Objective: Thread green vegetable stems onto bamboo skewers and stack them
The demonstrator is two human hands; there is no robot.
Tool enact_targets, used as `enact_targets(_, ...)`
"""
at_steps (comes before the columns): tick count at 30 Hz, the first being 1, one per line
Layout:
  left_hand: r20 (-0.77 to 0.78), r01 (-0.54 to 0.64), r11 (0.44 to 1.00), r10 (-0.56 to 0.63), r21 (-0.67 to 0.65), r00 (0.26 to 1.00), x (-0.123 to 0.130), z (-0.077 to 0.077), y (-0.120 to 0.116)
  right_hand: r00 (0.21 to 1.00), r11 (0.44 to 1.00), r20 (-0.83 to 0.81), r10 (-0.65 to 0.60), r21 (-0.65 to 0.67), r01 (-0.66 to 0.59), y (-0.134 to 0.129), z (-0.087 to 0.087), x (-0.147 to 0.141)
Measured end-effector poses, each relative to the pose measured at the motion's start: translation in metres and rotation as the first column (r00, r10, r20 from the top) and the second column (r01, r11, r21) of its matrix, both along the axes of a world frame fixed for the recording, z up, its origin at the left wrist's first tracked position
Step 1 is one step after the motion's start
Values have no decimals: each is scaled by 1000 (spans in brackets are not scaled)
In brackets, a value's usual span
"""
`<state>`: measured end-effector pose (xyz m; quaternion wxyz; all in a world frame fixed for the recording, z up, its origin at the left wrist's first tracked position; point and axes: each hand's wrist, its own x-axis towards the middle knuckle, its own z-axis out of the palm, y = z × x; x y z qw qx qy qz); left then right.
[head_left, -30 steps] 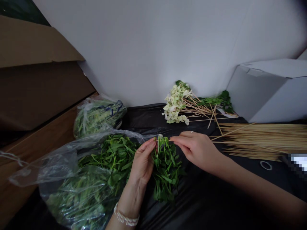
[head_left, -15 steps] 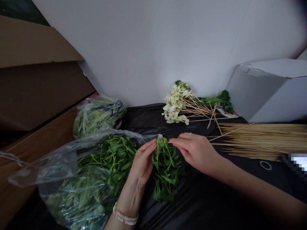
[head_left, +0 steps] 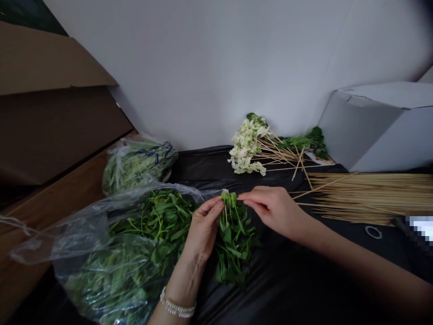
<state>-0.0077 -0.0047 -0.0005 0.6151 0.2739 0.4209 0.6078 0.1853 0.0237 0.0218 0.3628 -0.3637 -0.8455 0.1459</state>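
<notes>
Green leafy stems (head_left: pixel 233 239) hang in a bunch between my hands, their tops gathered along a thin wooden stick. My left hand (head_left: pixel 204 225) pinches the left end at the stem tops, thumb against fingers. On the other side my right hand (head_left: pixel 270 205) is closed on the stick, its fingertips just right of the stems. More loose greens (head_left: pixel 169 216) lie in an open clear plastic bag (head_left: pixel 81 234) to the left. Behind my hands are skewers (head_left: pixel 277 151) topped with pale leaves (head_left: pixel 246 144).
A pile of bare wooden skewers (head_left: pixel 372 196) lies at the right, above a ring (head_left: pixel 373 232). A tied bag of greens (head_left: pixel 135 167) is back left. A cardboard box (head_left: pixel 50 131) and a white box (head_left: pixel 372 126) stand at the sides.
The stem tops are bunched closer together on the stick, nearer my left fingertips. My right hand has shifted very slightly; both hands keep their hold.
</notes>
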Motion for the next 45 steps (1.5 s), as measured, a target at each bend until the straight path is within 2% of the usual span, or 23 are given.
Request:
enact_targets(3,-38,-14,1000,14,24,999,-2,0,1,984,987,-127,-128,76,138,8,11,13)
enact_targets(6,-88,-41,999,44,32,995,-4,-1,2,914,934,-282,-291,123,335,17,24,30)
enact_targets(8,-179,-31,998,40,55,983,-5,-3,2,863,904,-357,-357,101,416,20,30,39)
enact_targets(10,-347,20,996,13,91,938,-4,-4,1,837,891,-390,-385,81,447,22,34,44)
enact_targets(12,-575,115,980,-1,162,818,-3,-6,-1,836,896,-400,-376,75,438,22,33,45)
enact_targets(14,-780,254,937,30,240,625,0,-9,-4,848,910,-399,-348,73,408,22,31,43)
enact_targets(16,-909,400,881,76,253,409,3,-15,-7,863,924,-387,-323,69,377,23,27,41)
enact_targets(18,-970,486,851,99,199,223,8,-23,-10,877,934,-372,-303,66,351,23,24,39)
enact_targets(20,-991,510,850,111,134,76,12,-30,-12,886,939,-359,-293,66,337,23,23,37)
enact_targets(22,-993,517,851,117,93,-14,15,-36,-14,893,942,-347,-287,66,328,22,22,36)
enact_targets(23,-992,524,848,119,83,-35,17,-37,-15,896,943,-341,-284,69,325,22,22,36)
enact_targets(25,-992,530,842,124,99,-11,19,-36,-15,902,944,-331,-278,78,319,22,22,35)
enact_targets(27,-985,503,848,125,167,117,20,-31,-15,904,943,-326,-276,91,321,22,23,36)
enact_targets(28,-968,473,855,117,212,223,19,-27,-15,904,940,-325,-279,98,326,22,23,36)
enact_targets(30,-871,377,882,74,285,486,17,-17,-14,904,933,-313,-290,120,341,22,25,38)
enact_targets(32,-664,253,920,9,298,748,11,-7,-12,910,923,-286,-299,154,352,22,26,38)
enact_targets(33,-529,197,939,-19,282,848,8,-3,-11,915,919,-272,-297,177,351,22,26,38)
enact_targets(34,-392,147,954,-35,261,919,4,1,-10,923,919,-254,-289,198,342,22,27,38)
enact_targets(36,-176,79,971,-39,224,984,-2,5,-7,943,926,-213,-256,227,302,20,28,36)
enact_targets(38,-47,23,979,-13,201,999,-7,7,-3,968,947,-146,-205,222,234,17,28,34)
enact_targets(42,103,-84,988,71,127,992,-8,6,2,996,984,20,-85,157,81,7,30,30)
enact_targets(45,155,-102,993,91,65,984,-8,5,3,997,993,75,-17,117,8,0,30,26)
